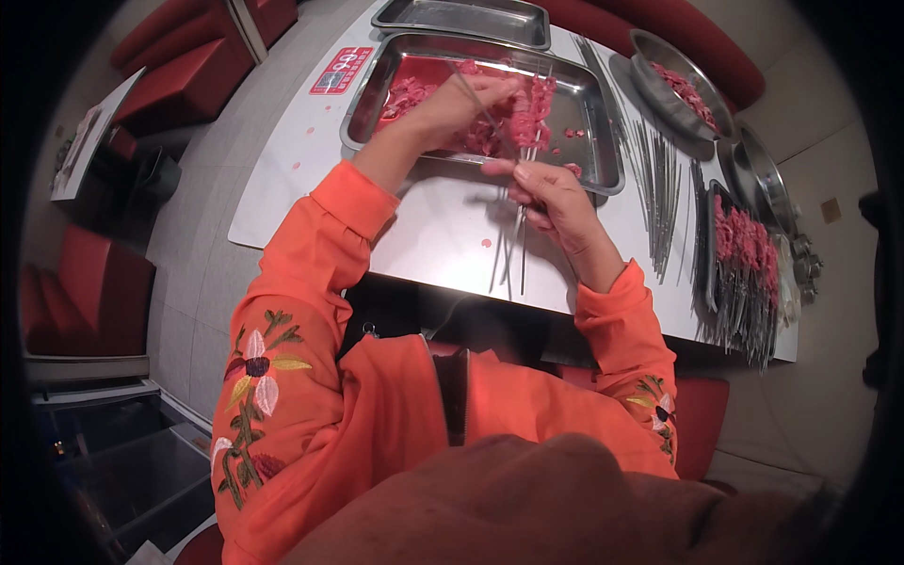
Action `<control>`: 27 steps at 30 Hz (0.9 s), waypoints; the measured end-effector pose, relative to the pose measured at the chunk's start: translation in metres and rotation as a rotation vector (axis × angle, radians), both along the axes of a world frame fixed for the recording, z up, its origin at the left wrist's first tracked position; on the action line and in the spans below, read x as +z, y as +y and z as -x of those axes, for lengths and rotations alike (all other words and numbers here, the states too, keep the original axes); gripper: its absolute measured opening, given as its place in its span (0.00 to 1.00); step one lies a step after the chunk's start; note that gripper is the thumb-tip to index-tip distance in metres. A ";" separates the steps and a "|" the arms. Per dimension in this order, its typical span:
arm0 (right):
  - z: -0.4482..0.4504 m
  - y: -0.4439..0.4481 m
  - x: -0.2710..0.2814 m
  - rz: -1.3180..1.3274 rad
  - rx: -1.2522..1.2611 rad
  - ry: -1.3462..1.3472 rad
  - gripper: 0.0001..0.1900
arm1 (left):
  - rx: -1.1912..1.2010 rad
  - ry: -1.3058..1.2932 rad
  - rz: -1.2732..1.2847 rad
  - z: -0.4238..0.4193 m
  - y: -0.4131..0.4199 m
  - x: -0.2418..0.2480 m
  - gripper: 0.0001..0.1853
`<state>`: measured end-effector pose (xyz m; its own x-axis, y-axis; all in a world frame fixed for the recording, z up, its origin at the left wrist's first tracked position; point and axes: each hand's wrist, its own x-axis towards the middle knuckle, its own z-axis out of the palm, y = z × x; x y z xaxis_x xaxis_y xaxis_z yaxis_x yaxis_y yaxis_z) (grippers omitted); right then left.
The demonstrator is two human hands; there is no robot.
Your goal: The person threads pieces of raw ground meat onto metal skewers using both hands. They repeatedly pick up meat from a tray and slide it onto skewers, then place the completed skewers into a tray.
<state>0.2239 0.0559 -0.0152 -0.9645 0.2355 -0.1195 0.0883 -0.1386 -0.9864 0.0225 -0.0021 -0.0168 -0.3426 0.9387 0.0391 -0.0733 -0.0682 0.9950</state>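
Observation:
My right hand [554,194] grips several thin metal skewers [522,244] below their loaded part, over the near rim of a steel tray [613,159]. Pink raw meat [540,102] is threaded on their upper ends. One bare skewer [470,88] slants up and left, crossing in front of my left hand [466,106]. The left fingertips pinch meat at the side of the loaded skewers. Inside the tray, loose meat pieces [409,95] sit in reddish liquid at the left, with more pieces [484,138] partly hidden behind my left hand.
A second steel tray [462,21] stands behind. To the right are bare metal skewers [653,191], a steel bowl [643,49] with meat, another bowl [766,176], and a dark tray [713,282] under loaded skewers [748,247]. A red printed card [342,70] lies on the white table [438,226].

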 end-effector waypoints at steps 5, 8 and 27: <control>0.002 0.005 -0.002 0.040 -0.245 -0.027 0.20 | 0.227 0.751 0.064 0.048 -0.010 -0.001 0.14; 0.004 0.006 -0.003 0.018 -0.282 0.017 0.20 | 0.257 0.932 0.237 0.077 -0.021 -0.006 0.12; 0.005 0.010 -0.013 -0.081 -0.319 0.077 0.19 | 0.244 0.533 0.148 0.083 -0.029 0.004 0.11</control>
